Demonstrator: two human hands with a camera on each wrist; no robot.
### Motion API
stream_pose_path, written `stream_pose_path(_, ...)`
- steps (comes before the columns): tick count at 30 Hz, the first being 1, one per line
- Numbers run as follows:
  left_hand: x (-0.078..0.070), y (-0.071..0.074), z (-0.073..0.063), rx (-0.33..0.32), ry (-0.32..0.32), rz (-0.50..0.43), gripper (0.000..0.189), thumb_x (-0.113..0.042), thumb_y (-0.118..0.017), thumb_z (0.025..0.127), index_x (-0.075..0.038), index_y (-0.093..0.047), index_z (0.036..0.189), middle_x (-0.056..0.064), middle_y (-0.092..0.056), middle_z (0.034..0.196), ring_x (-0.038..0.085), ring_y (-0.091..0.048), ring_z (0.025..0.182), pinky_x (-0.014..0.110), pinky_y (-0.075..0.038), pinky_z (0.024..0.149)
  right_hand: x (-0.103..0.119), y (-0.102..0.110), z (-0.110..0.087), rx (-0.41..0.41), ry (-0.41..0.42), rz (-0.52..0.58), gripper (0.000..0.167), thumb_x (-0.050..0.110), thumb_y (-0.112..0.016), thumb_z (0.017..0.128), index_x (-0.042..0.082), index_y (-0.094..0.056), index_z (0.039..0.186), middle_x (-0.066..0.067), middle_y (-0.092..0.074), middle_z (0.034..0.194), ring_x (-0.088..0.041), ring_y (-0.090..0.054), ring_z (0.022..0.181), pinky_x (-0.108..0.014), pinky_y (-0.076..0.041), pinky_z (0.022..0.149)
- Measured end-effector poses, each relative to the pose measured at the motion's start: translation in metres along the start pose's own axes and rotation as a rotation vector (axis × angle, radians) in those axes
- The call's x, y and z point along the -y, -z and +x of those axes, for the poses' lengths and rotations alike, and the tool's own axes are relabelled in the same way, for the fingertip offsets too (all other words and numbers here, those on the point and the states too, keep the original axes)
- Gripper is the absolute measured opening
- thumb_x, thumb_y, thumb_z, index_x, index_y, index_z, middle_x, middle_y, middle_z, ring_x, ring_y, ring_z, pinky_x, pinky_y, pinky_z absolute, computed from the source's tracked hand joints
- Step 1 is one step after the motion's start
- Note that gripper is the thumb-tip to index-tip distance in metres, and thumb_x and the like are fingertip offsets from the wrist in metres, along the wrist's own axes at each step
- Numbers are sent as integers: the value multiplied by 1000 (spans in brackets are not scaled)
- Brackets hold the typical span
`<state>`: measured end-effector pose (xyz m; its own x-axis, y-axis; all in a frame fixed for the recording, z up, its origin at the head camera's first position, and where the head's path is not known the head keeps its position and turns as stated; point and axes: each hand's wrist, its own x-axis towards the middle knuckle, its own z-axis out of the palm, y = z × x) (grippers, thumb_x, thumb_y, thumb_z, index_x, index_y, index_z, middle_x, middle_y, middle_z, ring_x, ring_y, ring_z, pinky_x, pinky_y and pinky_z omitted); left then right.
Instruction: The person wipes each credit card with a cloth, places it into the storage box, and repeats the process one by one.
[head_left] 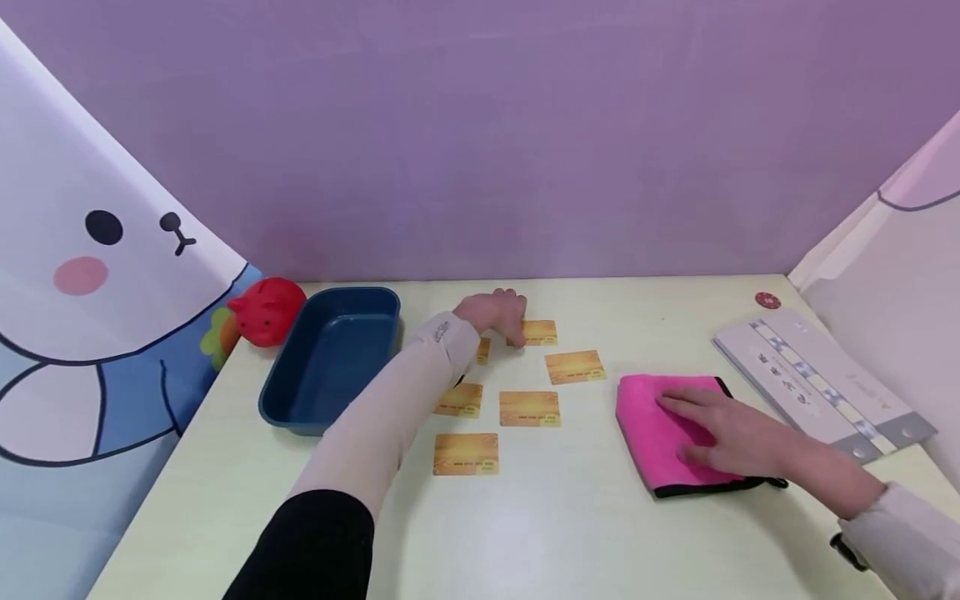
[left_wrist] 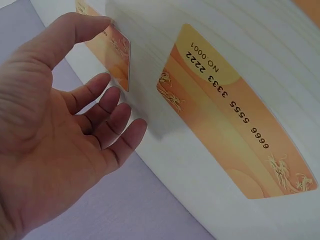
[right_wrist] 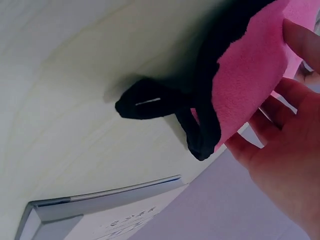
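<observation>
My left hand (head_left: 491, 315) reaches to the back of the table, over several orange-gold bank cards. Its thumb (left_wrist: 75, 27) touches the end of one card (left_wrist: 119, 57), while the other fingers hang loosely bent, apart from it. Another card (left_wrist: 225, 120) lies flat nearby, printed NO.0001. More cards, such as one at the front (head_left: 465, 454) and one at the right (head_left: 574, 367), lie spread on the table. On a folded pink cloth (head_left: 641, 417) with black edging rests my right hand (head_left: 723, 433), fingers extended. A black loop (right_wrist: 150, 102) sticks out from the cloth's edge.
Left of the cards stands a dark blue tray (head_left: 330, 354), with a red piggy bank (head_left: 270, 312) beside it. A grey-white book or flat box (head_left: 817, 379) lies at the right, and a small red chip (head_left: 767, 300) is behind it. A purple backdrop closes the far edge.
</observation>
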<state>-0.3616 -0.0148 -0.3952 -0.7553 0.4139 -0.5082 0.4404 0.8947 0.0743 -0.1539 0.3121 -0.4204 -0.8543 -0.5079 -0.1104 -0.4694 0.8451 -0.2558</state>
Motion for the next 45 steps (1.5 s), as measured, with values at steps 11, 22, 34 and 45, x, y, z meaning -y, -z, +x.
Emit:
stream_pose_path(11,7,-8,-2,-1,-125,-295,49,-17,-68,92,-20,-35,128,4,-56,106,20,-45,82,32,-35,74,4,-10,-5,-125,22,-49,62,25,-79,84,7,-59,140,-17,-50,142,-36,-46,127,-55,-47,99)
stream_pose_path(22,20,-19,-28,-212,-339,-535,32,-14,-66,96,-17,-57,127,4,-62,114,22,-51,91,33,-43,81,-3,-25,-14,-222,76,-94,69,26,-83,80,5,-57,141,-7,-55,131,-23,-51,116,-46,-47,91)
stream_pose_path(34,4,-22,-105,-631,-396,-958,44,-17,-67,96,-20,-54,138,5,-52,77,22,-53,78,30,-43,69,4,-10,-2,-329,69,-102,51,13,-84,75,-1,-66,122,-8,-66,102,-23,-59,88,-41,-50,70)
stream_pose_path(45,-6,-32,-126,-869,-460,-1216,50,-9,-64,97,-20,-51,144,7,-60,86,21,-63,82,28,-47,74,41,82,32,-732,51,157,45,0,-72,85,4,-63,129,-15,-62,112,-1,-42,97,-24,-34,77)
